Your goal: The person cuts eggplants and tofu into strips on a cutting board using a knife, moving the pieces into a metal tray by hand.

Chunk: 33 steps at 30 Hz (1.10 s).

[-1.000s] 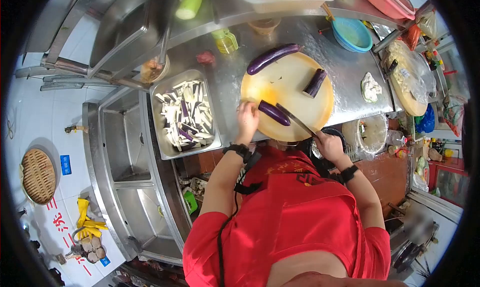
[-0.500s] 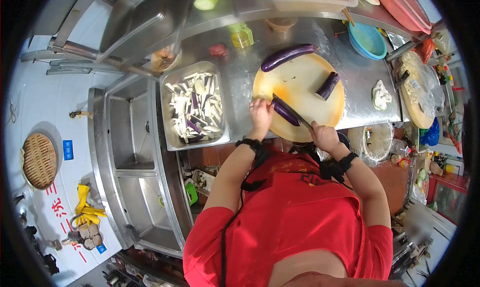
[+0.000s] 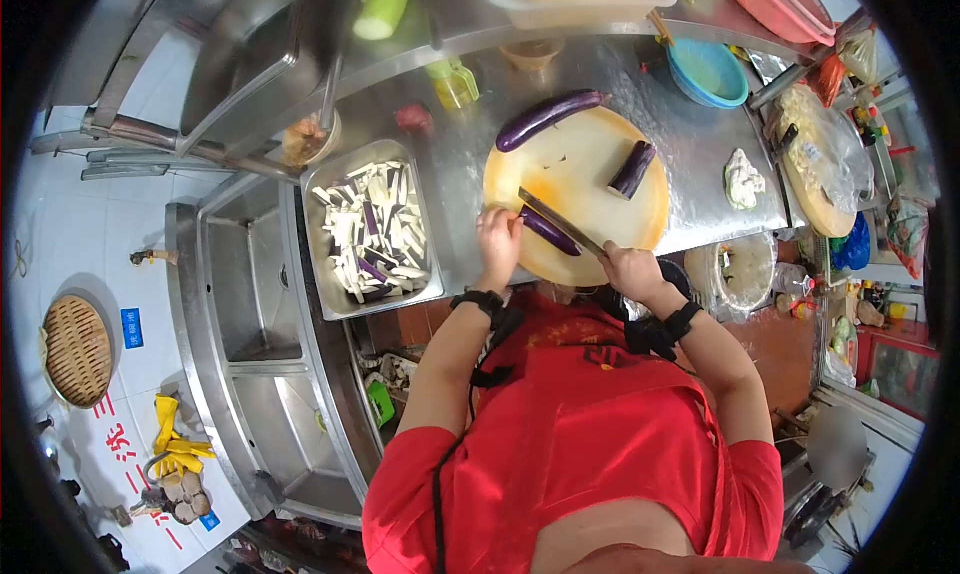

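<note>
Left hand (image 3: 497,239): curled down over the left end of the eggplant piece (image 3: 549,232), fingertips pressing on it, at the left rim of the board.
Right hand (image 3: 630,271): closed tight around the knife handle, at the near rim of the board.
Knife (image 3: 560,222): the blade lies slantwise along the top of the eggplant piece and touches it.
Eggplant piece: on the near left part of the cutting board (image 3: 585,179), between my two hands.
Cutting board: round and yellow, flat on the steel counter (image 3: 690,139); its near rim reaches the counter's front edge.
Also on the board: a whole eggplant (image 3: 548,117) along the far rim and a short half eggplant (image 3: 632,168) to the right, both well apart from my knife.
Tray (image 3: 320,264): steel, just left of the board, heaped with eggplant strips (image 3: 370,229) in white and purple.
Sink (image 3: 250,294): a deep steel basin left of the tray.
Blue bowl (image 3: 706,71): on the far right of the counter.
White basket (image 3: 560,4): at the far edge, with something yellow-orange in it.
Open room: bare board in the middle, between the piece and the half eggplant; bare counter right of the board, up to a white lump (image 3: 741,174).
</note>
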Tool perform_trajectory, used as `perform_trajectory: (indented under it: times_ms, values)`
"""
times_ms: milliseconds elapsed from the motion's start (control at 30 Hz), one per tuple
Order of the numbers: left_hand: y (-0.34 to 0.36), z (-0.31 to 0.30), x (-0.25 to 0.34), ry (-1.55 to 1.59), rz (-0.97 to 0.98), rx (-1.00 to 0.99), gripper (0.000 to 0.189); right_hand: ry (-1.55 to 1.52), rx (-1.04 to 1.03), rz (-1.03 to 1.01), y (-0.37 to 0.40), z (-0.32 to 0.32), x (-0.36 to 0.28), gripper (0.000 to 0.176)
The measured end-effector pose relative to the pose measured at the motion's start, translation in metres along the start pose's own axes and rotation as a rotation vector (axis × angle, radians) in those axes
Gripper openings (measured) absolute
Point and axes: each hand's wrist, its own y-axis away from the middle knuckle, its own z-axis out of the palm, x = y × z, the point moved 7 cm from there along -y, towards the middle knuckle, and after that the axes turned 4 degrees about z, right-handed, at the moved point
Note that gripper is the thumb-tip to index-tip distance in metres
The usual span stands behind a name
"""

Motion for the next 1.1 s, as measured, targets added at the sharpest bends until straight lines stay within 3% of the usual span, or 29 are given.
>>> perform_trajectory:
  times_ms: [200,267,500,567,767,1033,1100]
  values:
    - [0.001,0.0,0.004,-0.029,0.017,-0.01,0.013,0.005,-0.011,-0.007,-0.015,0.028,-0.015,0.024]
    - [-0.003,0.002,0.004,-0.039,0.021,-0.025,0.013,0.025,0.07,-0.03,-0.03,0.044,-0.016,0.024]
    - [-0.003,0.001,0.001,-0.057,0.053,-0.067,0.013,-0.036,0.118,-0.06,-0.02,0.003,-0.015,0.022]
    - [0.004,-0.005,-0.011,0.021,-0.022,0.043,0.013,-0.075,0.076,-0.036,-0.01,-0.011,-0.018,0.024]
    - [0.003,-0.014,0.01,0.009,-0.01,0.031,0.013,0.013,0.008,-0.021,-0.026,0.041,-0.022,0.026]
    - [-0.007,0.001,0.021,-0.14,0.047,-0.143,0.017,-0.094,0.111,0.015,-0.016,0.002,-0.018,0.018]
    - [-0.009,0.003,0.006,0.073,0.007,-0.064,0.016,-0.132,0.224,0.018,-0.009,-0.011,-0.013,0.021]
